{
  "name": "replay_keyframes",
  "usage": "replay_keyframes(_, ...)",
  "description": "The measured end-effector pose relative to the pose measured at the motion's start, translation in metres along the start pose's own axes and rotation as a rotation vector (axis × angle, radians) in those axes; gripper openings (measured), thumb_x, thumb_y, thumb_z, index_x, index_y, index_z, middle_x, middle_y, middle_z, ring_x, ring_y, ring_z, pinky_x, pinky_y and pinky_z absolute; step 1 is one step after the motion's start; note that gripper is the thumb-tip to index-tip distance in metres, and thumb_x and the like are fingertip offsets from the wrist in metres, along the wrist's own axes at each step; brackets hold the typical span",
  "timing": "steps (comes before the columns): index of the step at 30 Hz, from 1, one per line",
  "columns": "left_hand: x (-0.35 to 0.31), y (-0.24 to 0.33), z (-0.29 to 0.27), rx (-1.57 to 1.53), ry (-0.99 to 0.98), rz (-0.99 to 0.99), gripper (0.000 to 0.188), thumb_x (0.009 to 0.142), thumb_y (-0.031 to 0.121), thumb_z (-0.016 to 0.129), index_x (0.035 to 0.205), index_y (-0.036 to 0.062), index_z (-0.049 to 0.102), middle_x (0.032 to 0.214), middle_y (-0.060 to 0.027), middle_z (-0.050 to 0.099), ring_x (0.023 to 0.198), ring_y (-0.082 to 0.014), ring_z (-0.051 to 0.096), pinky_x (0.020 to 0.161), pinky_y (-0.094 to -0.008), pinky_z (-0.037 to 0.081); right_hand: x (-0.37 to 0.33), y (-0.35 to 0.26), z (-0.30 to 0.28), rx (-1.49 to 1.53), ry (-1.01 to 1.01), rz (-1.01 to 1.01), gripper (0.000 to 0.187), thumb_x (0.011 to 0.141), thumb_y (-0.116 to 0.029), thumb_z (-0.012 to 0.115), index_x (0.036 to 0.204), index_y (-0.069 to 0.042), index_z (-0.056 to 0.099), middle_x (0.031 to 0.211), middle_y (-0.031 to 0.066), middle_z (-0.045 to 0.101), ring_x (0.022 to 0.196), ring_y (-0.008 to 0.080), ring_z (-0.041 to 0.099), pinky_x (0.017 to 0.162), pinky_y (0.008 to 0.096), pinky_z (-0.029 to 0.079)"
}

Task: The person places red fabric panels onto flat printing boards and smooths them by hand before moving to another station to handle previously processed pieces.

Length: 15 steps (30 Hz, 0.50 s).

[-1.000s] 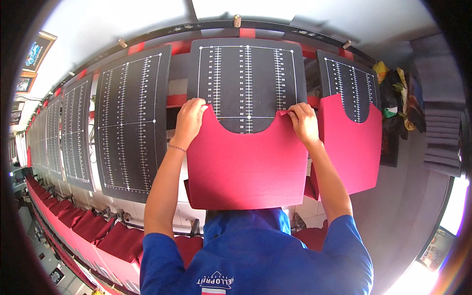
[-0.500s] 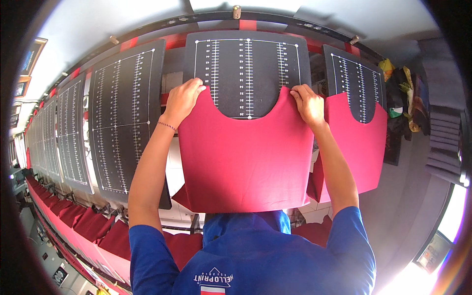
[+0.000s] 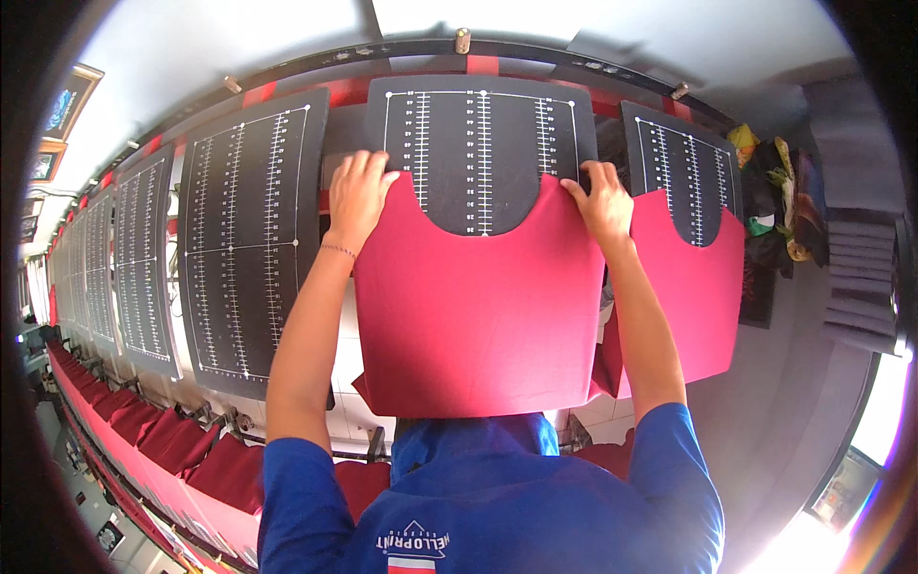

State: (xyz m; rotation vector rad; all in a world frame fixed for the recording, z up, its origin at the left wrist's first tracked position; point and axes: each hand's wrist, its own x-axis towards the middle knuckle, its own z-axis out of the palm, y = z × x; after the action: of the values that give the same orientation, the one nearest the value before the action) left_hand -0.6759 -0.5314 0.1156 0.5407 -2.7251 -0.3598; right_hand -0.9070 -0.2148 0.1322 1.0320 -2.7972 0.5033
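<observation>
A worker in a blue shirt [image 3: 535,507] stands close to the near edge of a red cloth [image 3: 478,325], which is spread over the near part of a dark board [image 3: 512,143]. Pale floor tiles [image 3: 344,413] show in a strip between the left forearm and the cloth; the right forearm passes in front of a second red cloth [image 3: 708,297], a narrow gap dividing the two pieces. The worked piece looks smooth across its middle, deep red shading to pink in the light, with a small darker fold at its lower left side and a rounded neckline cut between two pointed shoulder tips.

At those tips are the hands. The left hand [image 3: 358,196], above a thin bracelet [image 3: 338,251], is loosely curled at the board's left edge, thumb at the shoulder tip; the right hand [image 3: 602,203] mirrors it at the right edge, thumb and fingers parted. Whether either pinches the fabric cannot be told.

Beyond the neckline, the board's dark surface and white-marked scales run to its far edge, with room on both sides of the centre line. A gap separates it from the neighbouring left board [image 3: 253,191], one of a row curving away. Farthest back, a black rail [image 3: 535,51] bears a wooden peg [image 3: 463,41].
</observation>
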Motion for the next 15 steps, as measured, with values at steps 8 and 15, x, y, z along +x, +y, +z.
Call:
replay_keyframes(8,-0.262,0.023,0.011,-1.564,-0.124,-1.089,0.080,0.102,0.065,0.020,0.150,0.0029,0.038,0.145,-0.0119,0.049,0.136,-0.0244,0.044,0.113,-0.0383,0.034,-0.213,0.038,-0.025,0.655,-0.158,0.371,0.053,0.105,-0.037,0.045,0.140,0.002,0.044,0.142,0.0237,0.048,0.132,0.0328,0.047,0.109,0.0432,0.038)
replay_keyframes(15,-0.339,0.021,0.015,-1.635,0.040,-1.213,0.043,0.105,0.037,0.048,0.125,0.0006,0.058,0.117,-0.0103,0.067,0.101,-0.0194,0.066,0.087,-0.0331,0.055,-0.375,0.070,-0.015,1.382,-0.451,1.129,0.050,0.105,-0.042,0.045,0.129,-0.001,0.058,0.119,0.0102,0.066,0.108,0.0204,0.062,0.094,0.0365,0.050)
